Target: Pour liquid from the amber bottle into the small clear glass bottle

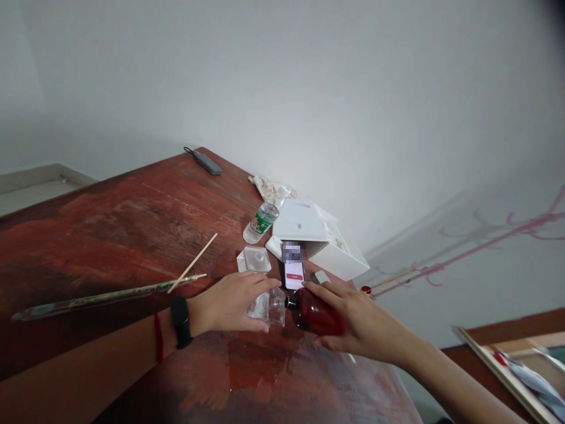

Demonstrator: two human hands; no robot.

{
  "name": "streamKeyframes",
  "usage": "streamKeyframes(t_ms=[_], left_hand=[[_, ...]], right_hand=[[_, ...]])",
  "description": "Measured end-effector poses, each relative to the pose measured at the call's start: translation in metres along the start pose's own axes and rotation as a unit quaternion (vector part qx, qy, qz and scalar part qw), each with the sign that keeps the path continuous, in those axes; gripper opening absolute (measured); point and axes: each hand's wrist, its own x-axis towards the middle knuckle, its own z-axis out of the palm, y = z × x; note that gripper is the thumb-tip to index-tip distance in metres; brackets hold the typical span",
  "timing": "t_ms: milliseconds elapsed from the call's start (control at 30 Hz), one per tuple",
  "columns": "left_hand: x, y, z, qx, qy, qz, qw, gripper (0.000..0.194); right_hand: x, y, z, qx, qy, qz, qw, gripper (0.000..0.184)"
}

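Note:
My left hand is closed around a clear see-through container, which lies tilted towards the right. In my right hand is a dark red bottle, tipped on its side. Its black neck points left, at the open end of the clear container; whether the two touch I cannot tell. Just behind my left hand sits a second clear, box-shaped piece. A phone with a lit screen stands beyond both hands, leaning at the white box.
A water bottle with a green label stands beside a white box. A loose chopstick and a wrapped one lie left. A wet patch shows on the table near me. Farther back are a grey device and a cloth.

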Motion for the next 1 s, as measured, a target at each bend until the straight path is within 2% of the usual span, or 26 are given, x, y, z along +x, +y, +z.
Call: streamKeyframes(t_ms=[367, 533, 1000], left_hand=[[0.001, 0.0043, -0.003, 0.004, 0.001, -0.01, 1.0, 0.086], [0.0003, 0.0054, -0.0032, 0.004, 0.006, -0.008, 1.0, 0.085], [0.0016, 0.0068, -0.0048, 0.008, 0.008, -0.011, 1.0, 0.09]], right_hand=[[-0.0011, 0.0011, -0.0005, -0.007, -0.005, -0.007, 1.0, 0.096], [-0.0006, 0.0022, -0.0006, -0.017, 0.001, 0.001, 1.0, 0.103], [0.0016, -0.001, -0.0049, -0.021, -0.019, 0.003, 1.0, 0.101]])
